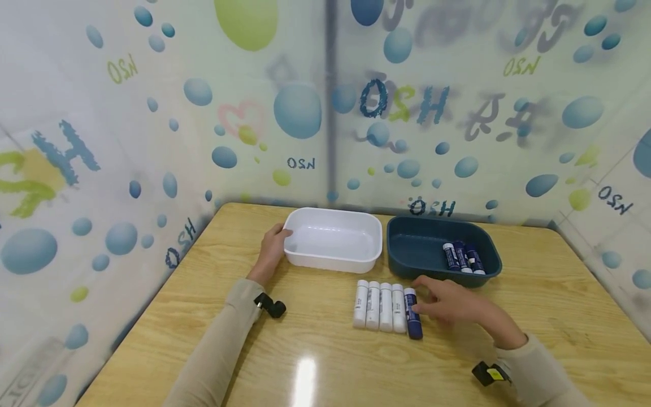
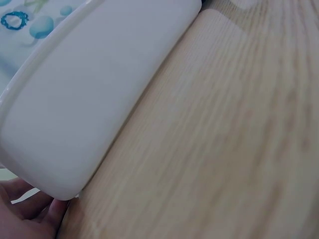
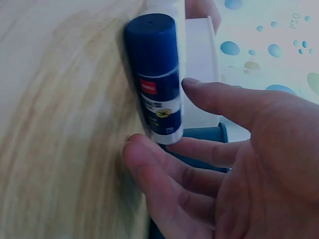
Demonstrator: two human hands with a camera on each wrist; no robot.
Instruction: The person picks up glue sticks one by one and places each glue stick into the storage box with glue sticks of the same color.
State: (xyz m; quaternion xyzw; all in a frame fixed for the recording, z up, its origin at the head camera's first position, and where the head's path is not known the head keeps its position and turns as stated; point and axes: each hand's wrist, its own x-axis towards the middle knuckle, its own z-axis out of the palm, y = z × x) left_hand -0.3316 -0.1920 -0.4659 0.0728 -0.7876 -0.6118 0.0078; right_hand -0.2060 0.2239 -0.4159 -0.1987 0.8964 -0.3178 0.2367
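A navy blue glue stick (image 1: 412, 314) lies on the table at the right end of a row of several white glue sticks (image 1: 385, 307). Beside it is my right hand (image 1: 450, 301), thumb close to its side and fingers loosely spread near its white end. In the right wrist view the glue stick (image 3: 155, 74) shows a red label, and no firm grip on it is visible. My left hand (image 1: 272, 249) holds the left end of a white plastic basin (image 1: 333, 263). In the left wrist view its fingers are at the corner of the basin (image 2: 84, 99).
A dark teal basin (image 1: 414, 260) stands right of the white one, with three navy glue sticks (image 1: 461, 257) at its right end. Both basins are near the back of the wooden table (image 1: 285, 333). Behind it hangs a patterned curtain (image 1: 351, 141).
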